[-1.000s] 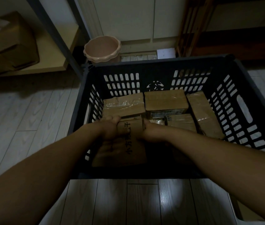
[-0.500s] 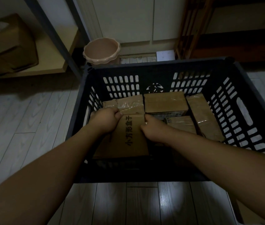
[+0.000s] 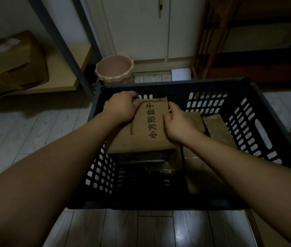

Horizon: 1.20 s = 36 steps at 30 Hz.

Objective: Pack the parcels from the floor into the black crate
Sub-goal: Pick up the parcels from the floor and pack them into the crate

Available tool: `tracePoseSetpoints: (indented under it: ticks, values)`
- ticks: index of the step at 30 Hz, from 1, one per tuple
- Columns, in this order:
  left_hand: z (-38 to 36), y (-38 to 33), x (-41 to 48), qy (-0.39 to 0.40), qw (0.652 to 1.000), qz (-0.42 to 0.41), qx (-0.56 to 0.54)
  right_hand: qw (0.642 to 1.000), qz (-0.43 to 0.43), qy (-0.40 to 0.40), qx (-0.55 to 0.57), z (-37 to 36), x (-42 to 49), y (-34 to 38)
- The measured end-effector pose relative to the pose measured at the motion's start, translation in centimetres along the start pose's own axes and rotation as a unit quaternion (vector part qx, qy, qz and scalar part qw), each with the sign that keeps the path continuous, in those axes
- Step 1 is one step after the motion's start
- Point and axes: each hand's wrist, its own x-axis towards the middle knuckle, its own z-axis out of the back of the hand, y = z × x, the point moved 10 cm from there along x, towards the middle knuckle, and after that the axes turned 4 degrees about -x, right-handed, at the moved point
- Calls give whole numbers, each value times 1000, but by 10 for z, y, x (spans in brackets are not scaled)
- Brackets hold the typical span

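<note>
My left hand (image 3: 121,109) is curling round the far left corner of the printed box (image 3: 146,129), upper middle of the frame. The box is sitting higher and further back in the black crate (image 3: 194,85) than a second ago. My right hand (image 3: 180,125) is clasping its right edge. I'm likely restacking it above the taped parcels (image 3: 217,129) at right to free room.

Dim, murky view — faint glare streaks the floorboards (image 3: 159,229) nearest the camera, and wide-angle bending warps the edges.
</note>
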Motion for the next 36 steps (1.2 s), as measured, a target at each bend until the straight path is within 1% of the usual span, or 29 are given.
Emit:
tracePoseSetpoints:
  ticks: [3, 5, 6, 8, 9, 11, 13, 14, 16, 19, 21, 23, 26, 27, 28, 29, 31, 32, 34, 36]
  values:
    - [-18, -11, -2, 62, 998, -1, -32, 999, -2, -8, -52, 9, 5, -14]
    - [-27, -23, -4, 82, 995, -13, -47, 996, 7, -18, -90, 18, 7, -22]
    - [-29, -31, -4, 80, 994, -18, -68, 994, 9, -24, -109, 25, 8, -27]
    - [-29, -49, 2, 46, 990, -37, -124, 989, -6, -40, -143, 46, 9, -43]
    - [-30, -60, 5, 29, 986, -48, -154, 984, -19, -54, -169, 61, 10, -53]
    - [-40, -83, 7, 22, 977, -67, -202, 966, -48, -98, -232, 97, 9, -72]
    - [-63, -103, 7, 41, 976, -73, -200, 951, -74, -127, -272, 121, 5, -88]
    - [-75, -110, 7, 45, 978, -70, -189, 949, -76, -123, -282, 124, 2, -94]
    - [-88, -119, 9, 33, 981, -68, -181, 950, -61, -108, -286, 122, -2, -104]
    - [-94, -135, 13, 20, 976, -96, -194, 955, -69, -127, -261, 136, -4, -119]
    - [-99, -143, 14, 29, 976, -114, -184, 951, -65, -133, -272, 142, -1, -127]
    - [-109, -147, 10, 62, 982, -132, -124, 937, -27, -121, -325, 135, -2, -126]
    - [-136, -135, -19, 177, 976, -124, -38, 913, 62, -120, -384, 124, -10, -112]
    - [-144, -131, -31, 217, 969, -121, -13, 913, 68, -98, -391, 121, -10, -109]
    - [-151, -127, -40, 244, 963, -117, 5, 912, 65, -59, -400, 116, -9, -109]
    - [-154, -124, -44, 256, 960, -112, 6, 909, 55, -11, -413, 109, -8, -112]
    - [-155, -132, -38, 241, 963, -118, -19, 896, 35, 55, -438, 101, -8, -116]
    - [-154, -139, -33, 225, 966, -124, -35, 892, 32, 67, -446, 101, -7, -116]
    - [-151, -152, -25, 177, 973, -132, -65, 888, 34, 58, -456, 108, -3, -114]
    - [-153, -157, -21, 145, 978, -138, -62, 892, 29, 39, -449, 113, 3, -116]
